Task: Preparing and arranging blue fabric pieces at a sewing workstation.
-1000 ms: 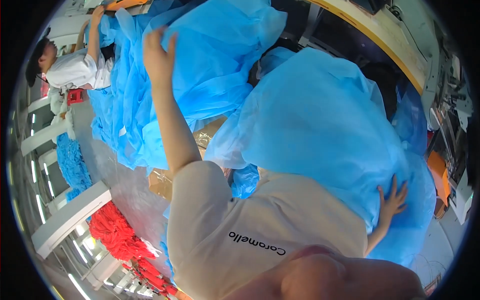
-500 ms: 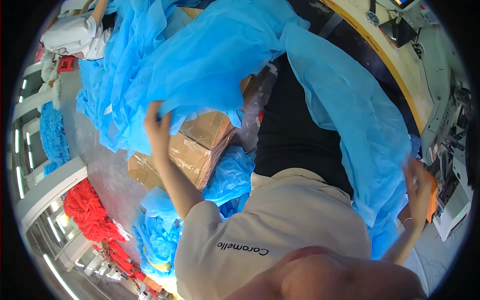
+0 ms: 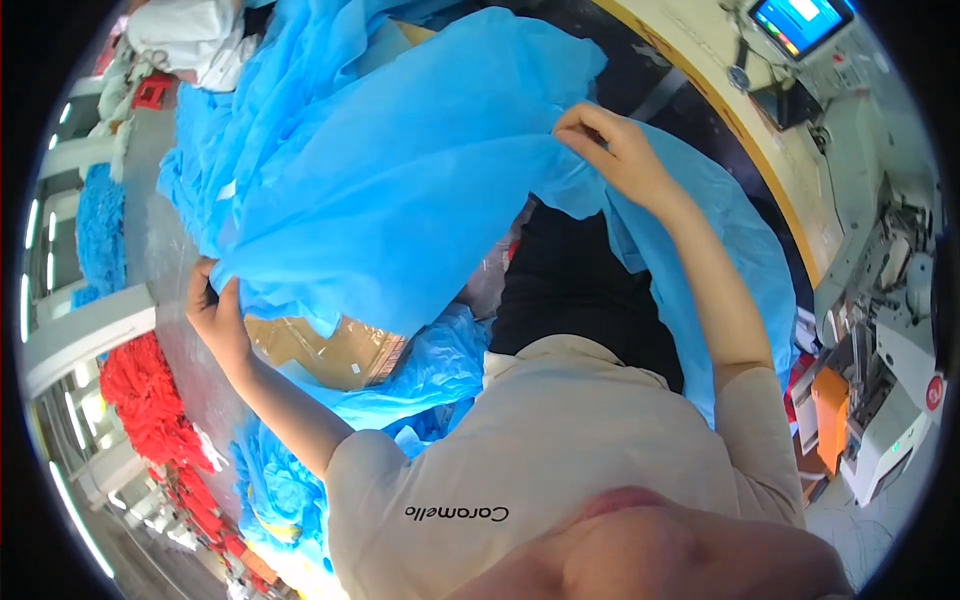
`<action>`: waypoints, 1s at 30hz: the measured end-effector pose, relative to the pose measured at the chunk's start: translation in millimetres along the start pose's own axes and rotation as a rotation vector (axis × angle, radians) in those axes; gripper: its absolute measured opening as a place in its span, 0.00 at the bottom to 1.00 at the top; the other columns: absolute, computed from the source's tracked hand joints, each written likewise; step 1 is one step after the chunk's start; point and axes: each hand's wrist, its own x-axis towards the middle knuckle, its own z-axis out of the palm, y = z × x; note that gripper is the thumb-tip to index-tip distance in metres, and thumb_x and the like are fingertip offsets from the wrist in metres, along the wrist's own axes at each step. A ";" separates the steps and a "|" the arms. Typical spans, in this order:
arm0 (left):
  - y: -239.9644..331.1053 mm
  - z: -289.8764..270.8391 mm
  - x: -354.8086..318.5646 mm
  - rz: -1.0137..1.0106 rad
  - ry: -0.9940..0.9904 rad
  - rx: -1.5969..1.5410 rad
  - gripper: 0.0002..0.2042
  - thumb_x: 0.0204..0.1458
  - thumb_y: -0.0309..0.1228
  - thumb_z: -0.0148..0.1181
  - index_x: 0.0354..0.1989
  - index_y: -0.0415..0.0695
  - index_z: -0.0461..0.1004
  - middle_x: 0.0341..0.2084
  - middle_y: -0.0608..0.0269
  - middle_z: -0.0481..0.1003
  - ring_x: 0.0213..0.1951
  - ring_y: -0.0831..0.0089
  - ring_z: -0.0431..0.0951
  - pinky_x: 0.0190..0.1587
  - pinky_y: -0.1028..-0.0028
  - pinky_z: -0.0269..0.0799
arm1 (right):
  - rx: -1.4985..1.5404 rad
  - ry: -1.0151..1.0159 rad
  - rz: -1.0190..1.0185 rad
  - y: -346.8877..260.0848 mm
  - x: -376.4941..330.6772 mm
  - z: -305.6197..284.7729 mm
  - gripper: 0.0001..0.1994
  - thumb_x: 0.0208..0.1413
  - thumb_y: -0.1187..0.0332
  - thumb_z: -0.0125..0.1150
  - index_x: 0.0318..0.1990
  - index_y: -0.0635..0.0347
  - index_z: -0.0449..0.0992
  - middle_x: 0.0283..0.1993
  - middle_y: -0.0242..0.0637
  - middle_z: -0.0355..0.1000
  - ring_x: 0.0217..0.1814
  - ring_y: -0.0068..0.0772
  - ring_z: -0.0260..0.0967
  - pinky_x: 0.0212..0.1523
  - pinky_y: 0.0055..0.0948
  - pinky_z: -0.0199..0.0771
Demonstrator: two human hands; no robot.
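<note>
A sheer light-blue fabric piece (image 3: 390, 200) spreads across the front of me, stretched between both hands. My left hand (image 3: 216, 308) pinches its left edge between thumb and fingers. At the upper right, my right hand (image 3: 615, 150) is closed on another edge of it, over my lap. A long blue fabric length (image 3: 725, 240) trails past my right thigh. Below the left part of the stretched piece, a cardboard box (image 3: 330, 350) wrapped in clear tape partly shows; the rest of it is covered.
More blue fabric (image 3: 275, 480) is heaped at lower left. A yellow-edged table (image 3: 690, 40) curves along the right, with a tablet screen (image 3: 800, 22) and a grey machine (image 3: 900, 350). Red bundles (image 3: 145, 395) lie at far left, and someone in white (image 3: 185, 35) is at upper left.
My right hand has come up from the far right side and now grips the fabric. The left hand has moved left and down with its edge, spreading the piece wider over the box.
</note>
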 end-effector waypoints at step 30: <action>254.4 308.1 -46.4 0.151 -1.387 -0.460 0.12 0.44 0.24 0.64 0.38 0.40 0.73 0.31 0.65 0.73 0.33 0.73 0.73 0.36 0.71 0.68 | 0.733 0.418 0.064 -81.2 -221.2 -103.8 0.30 0.44 0.72 0.63 0.57 0.65 0.61 0.41 0.37 0.70 0.40 0.21 0.66 0.39 0.20 0.61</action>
